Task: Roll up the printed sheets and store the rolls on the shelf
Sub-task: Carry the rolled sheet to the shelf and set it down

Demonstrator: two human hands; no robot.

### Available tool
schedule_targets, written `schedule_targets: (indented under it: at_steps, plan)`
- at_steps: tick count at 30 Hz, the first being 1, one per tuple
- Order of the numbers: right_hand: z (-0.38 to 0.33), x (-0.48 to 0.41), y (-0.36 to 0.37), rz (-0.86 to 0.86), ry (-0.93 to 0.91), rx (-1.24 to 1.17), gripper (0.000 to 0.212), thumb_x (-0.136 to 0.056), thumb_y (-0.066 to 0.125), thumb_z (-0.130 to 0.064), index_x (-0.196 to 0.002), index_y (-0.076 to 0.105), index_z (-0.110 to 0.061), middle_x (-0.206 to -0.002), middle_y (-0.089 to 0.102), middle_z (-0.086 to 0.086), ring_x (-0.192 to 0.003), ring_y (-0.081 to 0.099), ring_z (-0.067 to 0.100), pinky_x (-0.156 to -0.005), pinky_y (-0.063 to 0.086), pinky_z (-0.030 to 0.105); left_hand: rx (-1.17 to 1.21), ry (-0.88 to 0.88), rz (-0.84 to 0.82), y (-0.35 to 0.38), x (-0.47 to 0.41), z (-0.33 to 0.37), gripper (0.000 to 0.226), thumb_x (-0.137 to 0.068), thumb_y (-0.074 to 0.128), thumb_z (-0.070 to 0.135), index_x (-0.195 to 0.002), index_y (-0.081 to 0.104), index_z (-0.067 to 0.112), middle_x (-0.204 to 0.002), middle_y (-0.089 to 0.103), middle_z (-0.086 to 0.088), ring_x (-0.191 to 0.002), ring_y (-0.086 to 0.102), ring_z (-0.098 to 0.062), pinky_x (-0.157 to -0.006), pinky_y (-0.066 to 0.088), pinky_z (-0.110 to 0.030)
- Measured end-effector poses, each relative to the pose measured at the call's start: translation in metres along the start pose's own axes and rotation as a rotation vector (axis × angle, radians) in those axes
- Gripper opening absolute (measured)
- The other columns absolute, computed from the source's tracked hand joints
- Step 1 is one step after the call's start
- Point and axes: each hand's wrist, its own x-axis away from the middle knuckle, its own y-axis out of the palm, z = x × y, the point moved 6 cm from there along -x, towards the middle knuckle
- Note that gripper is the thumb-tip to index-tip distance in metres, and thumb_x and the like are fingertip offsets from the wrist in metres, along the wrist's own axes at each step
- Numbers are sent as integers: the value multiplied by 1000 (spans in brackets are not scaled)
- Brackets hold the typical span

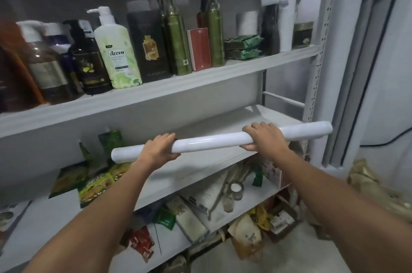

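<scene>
Both arms reach forward. The left hand [159, 148] and right hand [264, 136] each wrap around a white roll [214, 141], held level in front of the middle shelf [200, 172], above its front edge. The palms cover parts of the tube. It looks glossy and tightly wound; no print shows. The bottles [116, 49] on the shelf above are blurred.

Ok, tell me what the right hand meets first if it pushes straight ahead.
Probably nothing soon: the right hand, gripping the white roll, points over the bare middle shelf toward the grey back panel. Depth is unclear.
</scene>
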Motion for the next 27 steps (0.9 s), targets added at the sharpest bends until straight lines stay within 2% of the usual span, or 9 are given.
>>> schedule_targets:
  at_steps: [3,7,12,18,22,27]
  plan:
    - [10,-20,25,-24,10,-9,46,-80,57,-55,-112,55,-23,-99,62,2,-88,57,25,-76,41,36,11,-13,-44,17,-32,-7,39,-77,64,43,-108,50,24,-107,60,-3,-95,55,-26,-72,41,-34]
    - [29,-47,58,-32,22,-16,49,-80,56,-58,-114,54,-23,-100,61,2,-89,57,25,-75,40,35,-13,16,-25,34,-73,-9,40,-78,66,39,-111,52,21,-109,59,-5,-99,53,-26,-79,39,-35]
    - [56,-84,101,-19,-16,-37,53,-78,59,-59,-114,55,-21,-100,63,4,-90,59,27,-73,42,35,-41,15,-28,61,-119,-10,42,-77,67,39,-109,53,17,-108,59,-6,-99,52,-27,-80,37,-37]
    - [112,-128,142,-7,-135,-84,49,-63,79,-50,-95,65,-15,-75,64,7,-62,60,29,-54,46,32,-20,-68,-22,87,-170,21,44,-76,69,35,-111,53,14,-108,60,-8,-100,53,-29,-81,40,-38]
    - [150,-165,162,-27,-208,-124,50,-74,68,-53,-108,60,-19,-91,64,6,-80,61,30,-64,40,33,-36,-165,-1,98,-199,44,43,-76,69,33,-110,54,12,-105,60,-9,-98,54,-29,-80,40,-38]
    - [182,-189,202,-38,-265,-138,47,-59,81,-48,-89,65,-16,-69,61,6,-57,58,28,-51,43,32,2,-247,39,123,-222,63,44,-72,75,28,-107,56,9,-104,60,-11,-99,54,-29,-80,40,-37]
